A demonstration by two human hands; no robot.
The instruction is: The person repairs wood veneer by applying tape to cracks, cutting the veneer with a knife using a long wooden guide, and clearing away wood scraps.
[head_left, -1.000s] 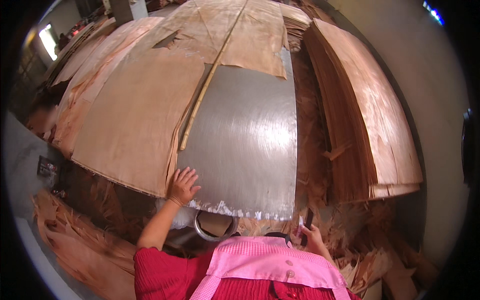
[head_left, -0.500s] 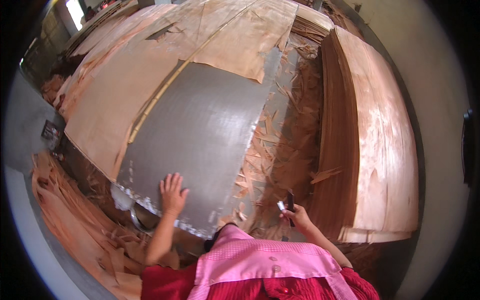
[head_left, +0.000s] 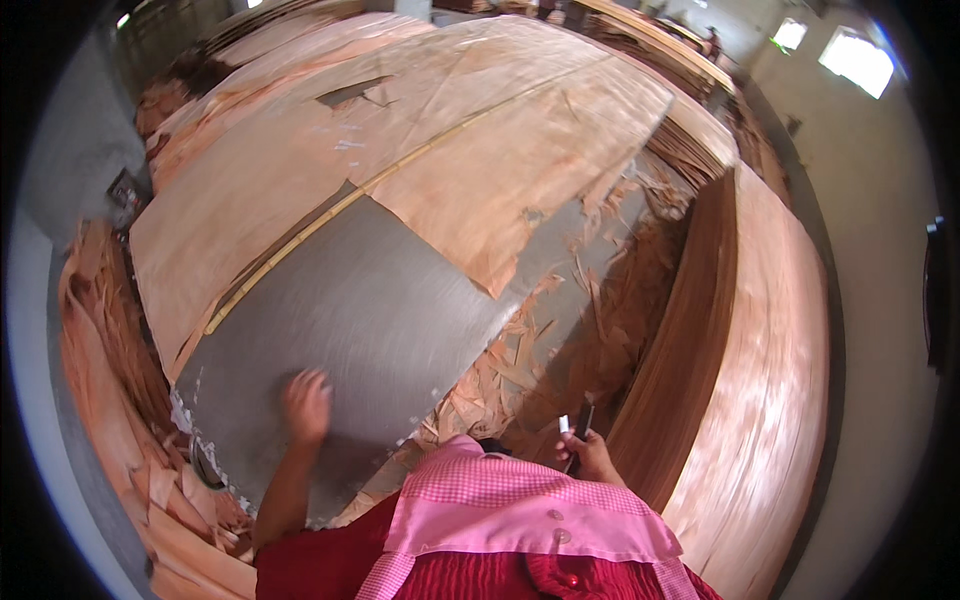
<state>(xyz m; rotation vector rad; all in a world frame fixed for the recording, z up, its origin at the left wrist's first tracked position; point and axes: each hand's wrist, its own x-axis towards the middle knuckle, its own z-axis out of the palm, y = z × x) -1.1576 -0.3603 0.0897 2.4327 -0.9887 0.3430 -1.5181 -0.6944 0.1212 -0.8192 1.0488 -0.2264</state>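
Note:
My left hand (head_left: 306,405) is over the near part of a smooth grey sheet (head_left: 370,290). Its fingers are somewhat blurred but look loosely apart, with nothing in them. To the right of the sheet, my right hand (head_left: 592,458) is closed around a dark, narrow blade-like tool (head_left: 584,418) pointing upward. A small white piece (head_left: 564,424) sticks up beside it from the same hand; its kind is unclear. Thin tan wood veneer (head_left: 520,200) overlaps the far part of the grey sheet. A long bamboo stick (head_left: 290,247) lies along the sheet's left edge and on over the veneer.
A tall stack of veneer sheets (head_left: 750,370) stands along the right wall. Torn veneer scraps (head_left: 500,385) litter the strip between it and the grey sheet. More loose veneer (head_left: 110,400) is heaped at the left. Further piles (head_left: 650,40) stand at the back.
The view has turned, showing more of the far room and windows. My left hand has moved farther in from the sheet's near edge. My right hand still holds the dark tool.

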